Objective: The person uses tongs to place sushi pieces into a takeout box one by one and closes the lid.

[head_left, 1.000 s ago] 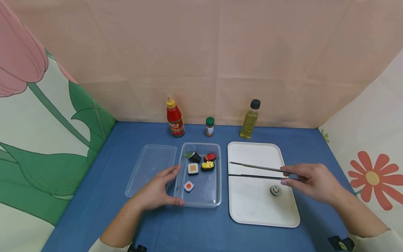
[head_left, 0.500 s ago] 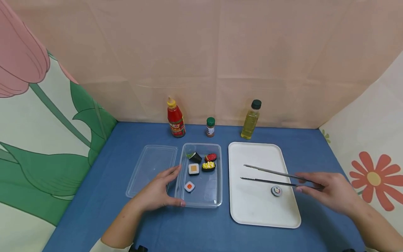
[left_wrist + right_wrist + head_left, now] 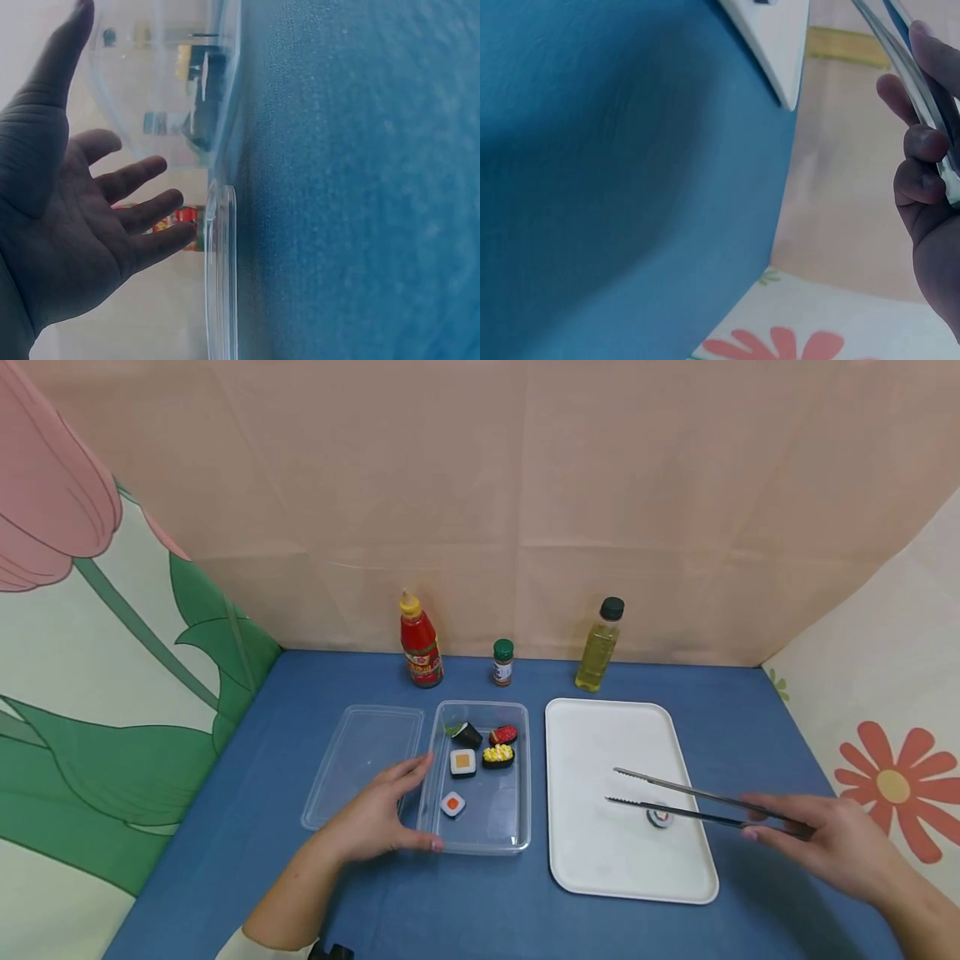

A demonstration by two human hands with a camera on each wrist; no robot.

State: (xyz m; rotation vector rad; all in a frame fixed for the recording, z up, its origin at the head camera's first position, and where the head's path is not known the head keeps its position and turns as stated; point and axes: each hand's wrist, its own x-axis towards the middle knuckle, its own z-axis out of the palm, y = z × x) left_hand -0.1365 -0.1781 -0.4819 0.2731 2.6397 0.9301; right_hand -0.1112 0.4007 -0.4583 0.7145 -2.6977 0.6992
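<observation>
My right hand point(image 3: 832, 839) grips metal tongs point(image 3: 712, 795) near their closed end, at the right of the white tray. The arms of the tongs stand apart above the tray point(image 3: 600, 868), and one partly covers a round sushi roll point(image 3: 660, 819) lying on it. Nothing is between the tong tips. My left hand point(image 3: 382, 814) is spread at the left wall of a clear plastic container point(image 3: 480, 845), thumb by its near corner. Inside lie a square roll with a yellow centre point(image 3: 462, 762), one with an orange centre point(image 3: 453, 804), and several other sushi pieces.
A clear lid point(image 3: 360, 760) lies left of the container, partly behind the left hand. Along the back of the blue table stand a red sauce bottle point(image 3: 422, 647), a small green-capped jar point(image 3: 503, 662) and an oil bottle point(image 3: 597, 647). Fabric walls enclose the table.
My right hand has moved right and toward me with the tongs, whose tips now sit nearer the sushi roll on the tray. The left hand stays at the container.
</observation>
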